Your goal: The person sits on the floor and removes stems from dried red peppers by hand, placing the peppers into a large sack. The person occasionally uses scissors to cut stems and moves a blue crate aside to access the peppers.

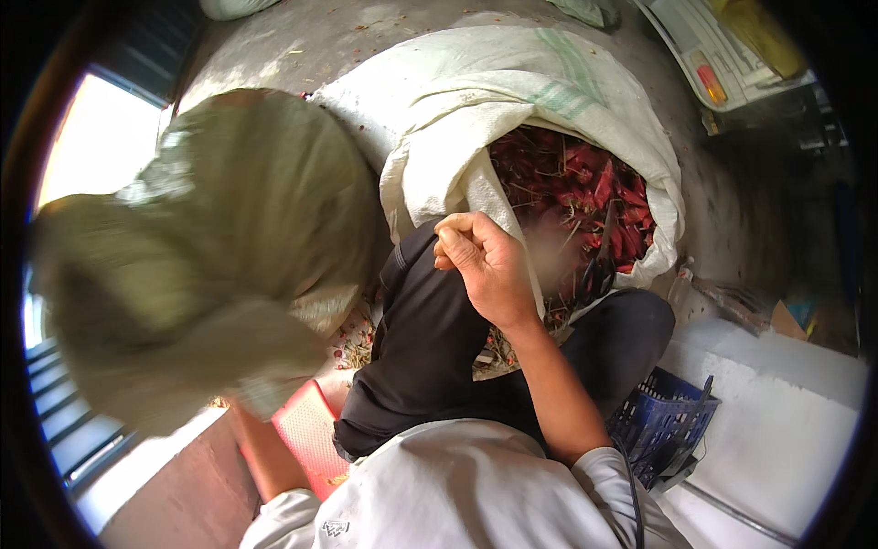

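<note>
My right hand (483,264) is raised above my left knee, its fingers curled and thumb pressed to them; nothing shows in it. Before me, a white woven sack (439,130) lies with its mouth rolled back over dried red chillies (549,182) with stems. Dark-handled scissors (600,271) rest at the near side of the chillies, blades pointing away. To the left, a bulging olive-green woven sack (274,178) stands, its near part blurred. My left forearm reaches up to the sack's lower edge, and the sack hides my left hand.
A red plastic piece (312,436) with a textured surface is by my left hip. At my right stands a blue plastic basket (665,412) beside a white ledge (768,405). Stems and chilli scraps (357,343) litter the floor. A clear plastic bottle (680,285) sits right of the white sack.
</note>
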Available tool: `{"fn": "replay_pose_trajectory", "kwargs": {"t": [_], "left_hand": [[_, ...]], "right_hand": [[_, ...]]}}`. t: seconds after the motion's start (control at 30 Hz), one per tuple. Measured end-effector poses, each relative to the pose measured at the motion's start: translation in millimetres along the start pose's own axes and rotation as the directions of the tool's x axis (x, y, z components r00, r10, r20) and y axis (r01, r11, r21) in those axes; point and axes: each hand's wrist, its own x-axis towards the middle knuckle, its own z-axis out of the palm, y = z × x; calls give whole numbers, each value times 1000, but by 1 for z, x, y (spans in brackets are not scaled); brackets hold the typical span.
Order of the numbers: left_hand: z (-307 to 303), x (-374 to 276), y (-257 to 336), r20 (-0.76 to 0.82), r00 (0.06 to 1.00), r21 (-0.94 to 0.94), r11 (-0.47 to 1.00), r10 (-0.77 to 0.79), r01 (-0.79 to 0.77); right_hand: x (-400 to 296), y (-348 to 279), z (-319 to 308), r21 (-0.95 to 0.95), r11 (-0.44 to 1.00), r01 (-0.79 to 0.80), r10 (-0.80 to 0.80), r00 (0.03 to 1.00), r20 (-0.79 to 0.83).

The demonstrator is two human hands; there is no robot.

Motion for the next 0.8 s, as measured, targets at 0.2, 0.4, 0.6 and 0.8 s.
{"fn": "replay_pose_trajectory", "kwargs": {"t": [0.2,0.4,0.6,0.8], "left_hand": [[119,-94,-10,489,872,351,920,-24,-172],[137,-79,6,419,890,100,984,-179,150],[29,-15,-9,-12,972,-120,966,-234,231],[-109,-4,-5,113,958,988,74,262,-136]], "right_hand": [[9,-25,50,-150,967,208,-167,954,249],[46,2,74,-146,974,174,-168,985,48],[62,-2,39,34,999,39,-33,986,-163],[86,-6,26,160,985,70,-50,991,-123]]}}
